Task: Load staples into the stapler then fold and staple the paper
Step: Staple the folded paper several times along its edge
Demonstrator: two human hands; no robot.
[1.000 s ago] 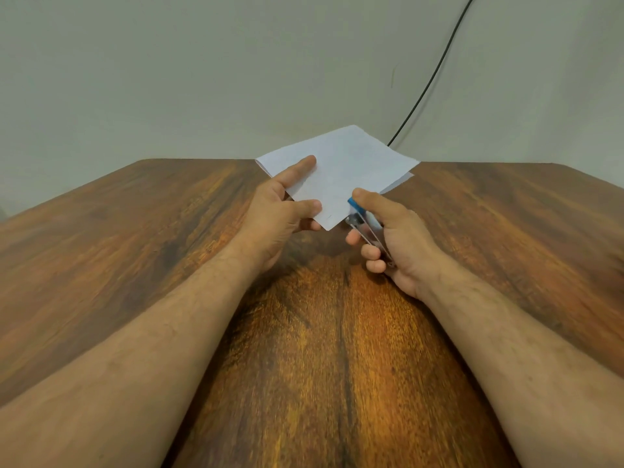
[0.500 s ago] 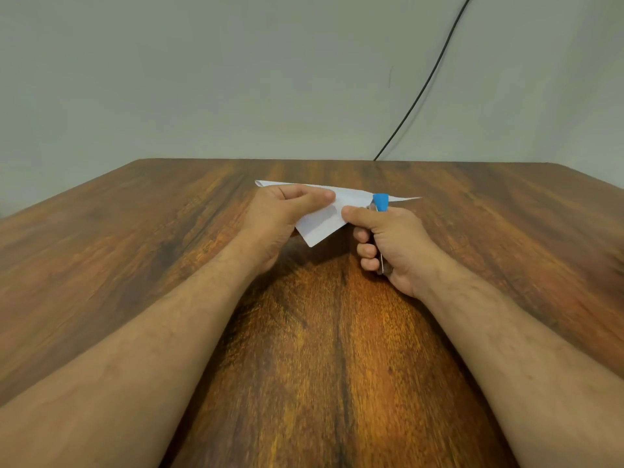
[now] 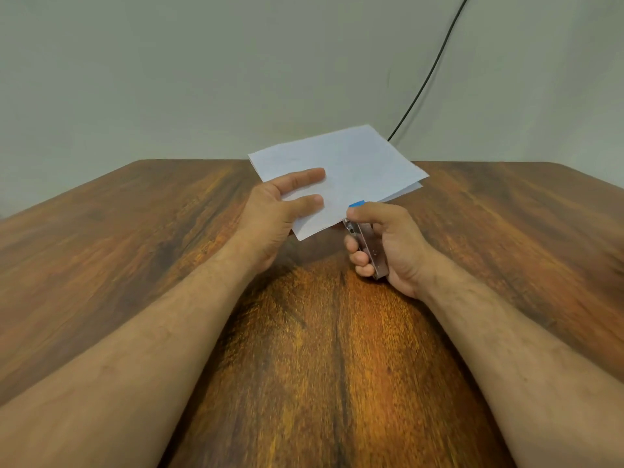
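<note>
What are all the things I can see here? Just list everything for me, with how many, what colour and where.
folded paper: one, white, held up above the far middle of the table, its near edge at the stapler's tip
stapler: one, silver metal with a blue tip, in the right hand, at the paper's near edge
table: one, brown wood with strong grain, filling the lower part of the view
cable: one, black, running down the wall from the upper right to behind the paper
wall: one, pale grey-green, behind the table
left hand: one, pinches the paper's left side, thumb on top
right hand: one, grips the stapler, thumb on its blue tip
</note>
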